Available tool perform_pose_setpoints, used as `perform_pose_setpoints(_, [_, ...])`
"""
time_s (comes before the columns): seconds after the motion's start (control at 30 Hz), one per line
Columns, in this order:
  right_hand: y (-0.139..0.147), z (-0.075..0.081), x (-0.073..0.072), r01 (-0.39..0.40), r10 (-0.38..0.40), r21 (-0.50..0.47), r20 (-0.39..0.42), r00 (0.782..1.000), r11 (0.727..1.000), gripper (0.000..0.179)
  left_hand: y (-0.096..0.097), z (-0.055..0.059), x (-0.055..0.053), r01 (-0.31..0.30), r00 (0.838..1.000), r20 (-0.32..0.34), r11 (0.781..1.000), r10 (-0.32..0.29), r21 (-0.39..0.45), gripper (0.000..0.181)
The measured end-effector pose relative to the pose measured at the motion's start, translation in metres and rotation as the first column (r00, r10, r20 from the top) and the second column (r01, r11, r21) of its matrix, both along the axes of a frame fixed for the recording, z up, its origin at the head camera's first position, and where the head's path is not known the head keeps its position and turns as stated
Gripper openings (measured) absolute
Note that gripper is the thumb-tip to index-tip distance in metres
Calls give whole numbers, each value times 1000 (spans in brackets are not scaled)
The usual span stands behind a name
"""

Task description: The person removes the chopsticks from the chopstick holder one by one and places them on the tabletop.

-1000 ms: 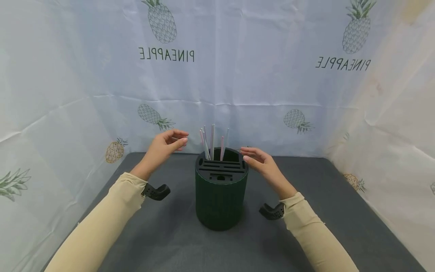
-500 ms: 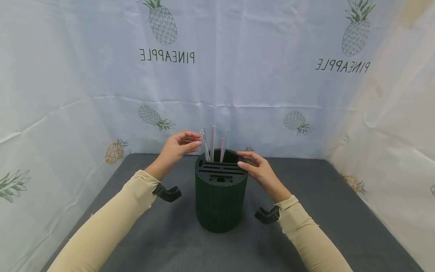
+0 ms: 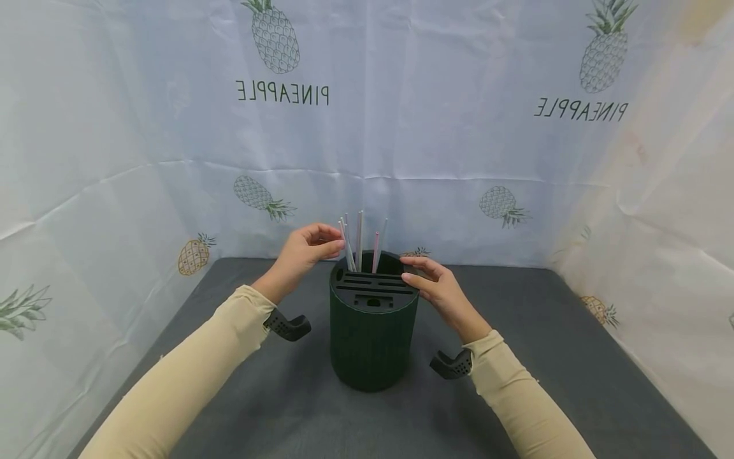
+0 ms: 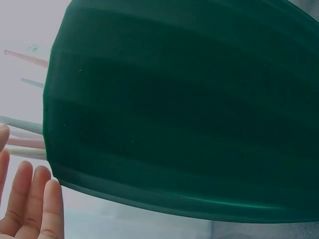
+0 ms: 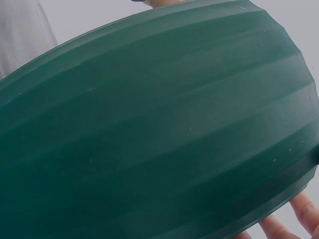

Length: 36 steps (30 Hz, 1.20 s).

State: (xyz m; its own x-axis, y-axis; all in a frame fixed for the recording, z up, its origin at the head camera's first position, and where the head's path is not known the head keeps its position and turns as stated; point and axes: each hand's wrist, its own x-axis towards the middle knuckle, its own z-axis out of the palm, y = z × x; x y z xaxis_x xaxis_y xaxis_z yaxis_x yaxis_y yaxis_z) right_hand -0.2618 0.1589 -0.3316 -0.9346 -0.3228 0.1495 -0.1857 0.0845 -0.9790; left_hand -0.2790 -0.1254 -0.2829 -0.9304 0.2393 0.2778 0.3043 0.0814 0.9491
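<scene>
A dark green cylindrical knife holder [image 3: 371, 347] stands upright on the dark tabletop. Its black slotted top [image 3: 378, 285] has an opening at the back, from which several thin pastel straws [image 3: 359, 239] stick up. At the back left of the rim, my left hand [image 3: 306, 252] has thumb and index tips at the leftmost pink straw [image 4: 27, 143], which passes between them in the left wrist view; the other fingers are extended. My right hand [image 3: 438, 287] grips the holder's right rim, thumb over the top edge; its fingers [image 5: 305, 211] show beyond the green wall in the right wrist view.
A pale curtain [image 3: 436, 140] printed with pineapples hangs behind and along both sides of the table [image 3: 246, 408]. Black wrist-camera mounts [image 3: 289, 326] project inward from both sleeves, beside the holder.
My left hand has moved right to the leftmost straws. My right hand has moved slightly left and now touches the holder's rim. The holder and straws stay in place.
</scene>
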Motion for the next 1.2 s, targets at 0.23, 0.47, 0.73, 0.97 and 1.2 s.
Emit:
perform_pose_setpoints(0.23, [-1, 0, 1, -7, 7, -11, 5, 1000, 1000, 49, 2, -2, -1, -9, 1000, 1, 1000, 9, -2, 17])
perform_pose_setpoints(0.47, [-1, -1, 1, -4, 4, -13, 4, 1000, 1000, 49, 3, -2, -1, -7, 1000, 15, 1000, 7, 9, 15])
perform_pose_setpoints(0.73, [-1, 1, 0, 3, -3, -10, 2, 1000, 1000, 48, 3, -1, -1, -1, 1000, 17, 1000, 0, 15, 15])
perform_pose_setpoints(0.97, [-1, 1, 0, 7, -6, -8, 5, 1000, 1000, 48, 6, 2, 1, -18, 1000, 23, 1000, 18, 12, 24])
perform_pose_setpoints(1.2, [0, -1, 1, 11, -11, -4, 5, 1000, 1000, 48, 7, 11, 1, -5, 999, 49, 996, 1, 90, 17])
